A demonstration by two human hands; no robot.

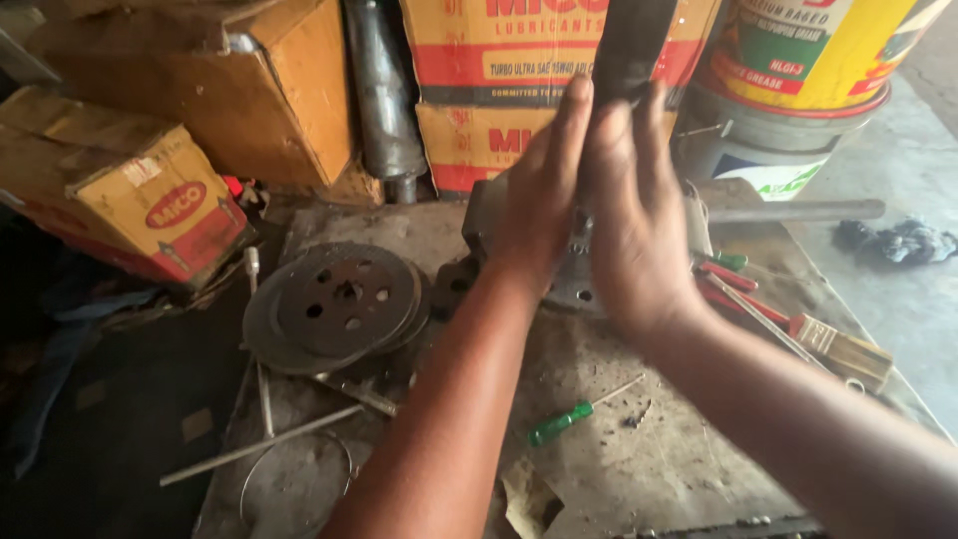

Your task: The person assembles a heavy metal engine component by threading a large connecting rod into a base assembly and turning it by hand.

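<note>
Both hands press flat, palms facing, on a dark upright shaft point(631, 45) that rises out of a grey metal part point(574, 279) at the far middle of the table point(639, 459). The left hand point(539, 200) has its fingers straight and together against the shaft's left side; the right hand point(634, 220) lies against the right side, fingers also stretched up. Neither grip is curled round it; the shaft is squeezed between the two palms.

At 9 o'clock from the hands lies a stack of round metal discs point(334, 304) with holes. At 6 o'clock, near the forearms, lies a green screwdriver point(574, 414). At 3 o'clock lie red-handled tools point(733, 289) and a paintbrush point(843, 349). At 12 o'clock stand cardboard boxes point(489, 90), and at 1 o'clock a yellow bucket point(808, 50).
</note>
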